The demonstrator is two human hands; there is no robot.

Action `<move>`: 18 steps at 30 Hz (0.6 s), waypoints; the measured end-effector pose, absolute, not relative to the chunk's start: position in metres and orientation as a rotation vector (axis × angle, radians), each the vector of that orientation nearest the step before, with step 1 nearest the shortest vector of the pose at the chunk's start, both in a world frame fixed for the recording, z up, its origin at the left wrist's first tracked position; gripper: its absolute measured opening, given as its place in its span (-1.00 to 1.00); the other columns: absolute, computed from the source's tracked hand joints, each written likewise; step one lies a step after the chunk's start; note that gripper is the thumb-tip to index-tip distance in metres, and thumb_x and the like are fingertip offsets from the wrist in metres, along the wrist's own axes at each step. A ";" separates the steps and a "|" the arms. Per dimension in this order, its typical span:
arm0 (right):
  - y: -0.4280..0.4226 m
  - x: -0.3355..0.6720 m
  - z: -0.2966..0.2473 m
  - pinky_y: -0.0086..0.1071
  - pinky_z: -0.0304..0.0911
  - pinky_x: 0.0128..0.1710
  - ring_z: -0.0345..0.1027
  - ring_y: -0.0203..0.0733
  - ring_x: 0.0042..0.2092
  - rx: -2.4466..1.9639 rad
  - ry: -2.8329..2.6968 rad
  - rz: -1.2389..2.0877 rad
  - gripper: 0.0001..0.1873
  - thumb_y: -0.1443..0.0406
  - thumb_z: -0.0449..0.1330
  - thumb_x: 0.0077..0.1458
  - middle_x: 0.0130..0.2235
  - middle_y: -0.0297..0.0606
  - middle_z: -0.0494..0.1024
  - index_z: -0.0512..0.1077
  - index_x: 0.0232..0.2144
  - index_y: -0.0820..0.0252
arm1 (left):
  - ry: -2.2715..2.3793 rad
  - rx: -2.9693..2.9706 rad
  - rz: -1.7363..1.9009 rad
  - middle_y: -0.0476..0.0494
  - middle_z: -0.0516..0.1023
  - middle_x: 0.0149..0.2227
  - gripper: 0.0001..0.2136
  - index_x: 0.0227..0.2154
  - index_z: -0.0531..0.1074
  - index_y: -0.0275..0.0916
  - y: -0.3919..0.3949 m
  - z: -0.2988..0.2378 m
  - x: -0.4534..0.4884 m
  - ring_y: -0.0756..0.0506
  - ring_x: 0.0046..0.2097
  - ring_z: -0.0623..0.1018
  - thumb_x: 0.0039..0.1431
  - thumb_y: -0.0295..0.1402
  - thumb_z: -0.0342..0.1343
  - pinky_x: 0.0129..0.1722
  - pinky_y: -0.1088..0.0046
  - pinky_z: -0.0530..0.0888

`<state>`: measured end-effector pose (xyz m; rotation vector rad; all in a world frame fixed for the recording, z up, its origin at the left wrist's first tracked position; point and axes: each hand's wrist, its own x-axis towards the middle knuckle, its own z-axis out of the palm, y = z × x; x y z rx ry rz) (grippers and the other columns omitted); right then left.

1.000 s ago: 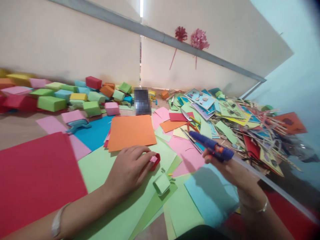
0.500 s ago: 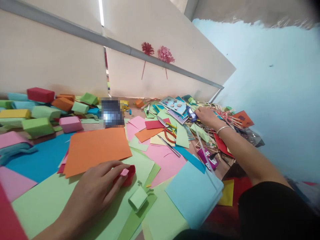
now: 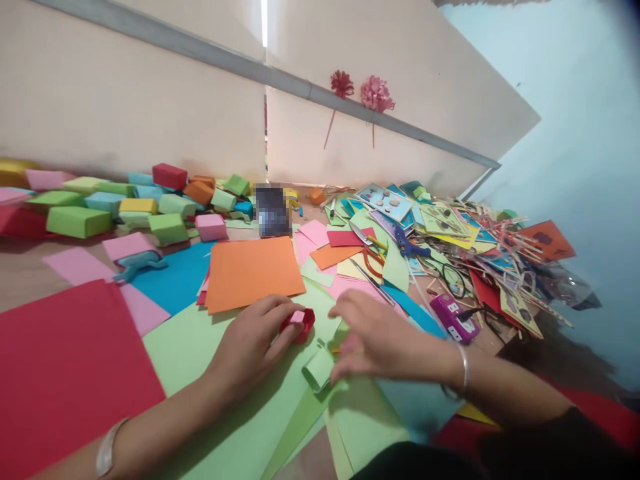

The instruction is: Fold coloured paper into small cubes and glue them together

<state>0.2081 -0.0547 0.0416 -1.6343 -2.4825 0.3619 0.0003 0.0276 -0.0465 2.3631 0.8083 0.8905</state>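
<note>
My left hand pinches a small red and pink folded paper piece against a light green sheet. My right hand reaches in from the right, palm down, fingers spread loosely over the green sheet beside a small folded green paper loop. It holds nothing that I can see. The blue glue gun lies back among the clutter on the right, away from both hands.
An orange sheet, a red sheet, blue and pink sheets cover the table. Several folded paper boxes pile up at the back left. Scissors, a purple punch, cards and sticks crowd the right side.
My right hand set the glue gun down at the far right and came back empty to the green loop. My left hand kept its pinch on the red piece.
</note>
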 end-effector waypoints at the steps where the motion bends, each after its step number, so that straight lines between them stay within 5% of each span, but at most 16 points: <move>1: -0.066 0.194 0.027 -0.19 0.32 -0.19 0.31 0.01 -0.12 -1.652 -2.492 0.341 -0.36 -0.06 0.37 -0.03 -0.16 0.00 0.45 0.40 -0.13 0.37 | 0.804 2.347 0.901 -0.17 0.63 -0.25 -0.68 -0.26 0.56 -0.20 0.028 -0.047 0.000 -0.15 -0.26 0.61 0.32 -0.16 -0.06 -0.35 0.38 0.50; 3: -0.082 0.181 0.001 -0.16 0.31 -0.23 0.28 0.01 -0.17 -1.776 -2.435 0.300 -0.37 -0.06 0.40 -0.09 -0.19 -0.01 0.43 0.39 -0.21 0.35 | 0.827 2.316 0.897 -0.19 0.63 -0.25 -0.69 -0.28 0.56 -0.20 0.030 -0.048 0.000 -0.17 -0.26 0.61 0.29 -0.16 -0.03 -0.35 0.36 0.50; 8: -0.089 0.201 -0.012 -0.26 0.32 -0.14 0.31 -0.11 -0.12 -1.782 -2.212 0.402 -0.86 0.37 0.30 0.09 -0.17 -0.14 0.44 0.39 -0.29 0.23 | 0.916 2.227 0.808 -0.20 0.63 -0.27 -0.71 -0.31 0.55 -0.21 0.031 -0.047 0.002 -0.20 -0.25 0.60 0.22 -0.15 0.00 -0.31 0.30 0.50; 14: -0.087 0.205 0.008 -0.19 0.36 -0.13 0.29 -0.03 -0.08 -1.694 -2.354 0.463 -0.29 0.26 0.48 -0.11 -0.08 -0.08 0.41 0.35 0.07 0.24 | 0.894 2.128 0.775 -0.26 0.63 -0.11 -0.62 -0.06 0.47 -0.24 0.024 -0.040 0.001 -0.22 -0.16 0.60 0.14 -0.16 0.05 -0.20 0.23 0.54; 18: -0.085 0.193 -0.009 -0.25 0.35 -0.21 0.30 -0.09 -0.17 -1.634 -2.296 0.463 -0.55 0.28 0.40 -0.02 -0.19 -0.15 0.42 0.44 -0.06 0.24 | 0.862 2.060 0.753 -0.22 0.62 -0.08 -0.60 0.00 0.39 -0.21 0.021 -0.040 -0.001 -0.18 -0.17 0.61 0.06 -0.27 0.04 -0.18 0.24 0.54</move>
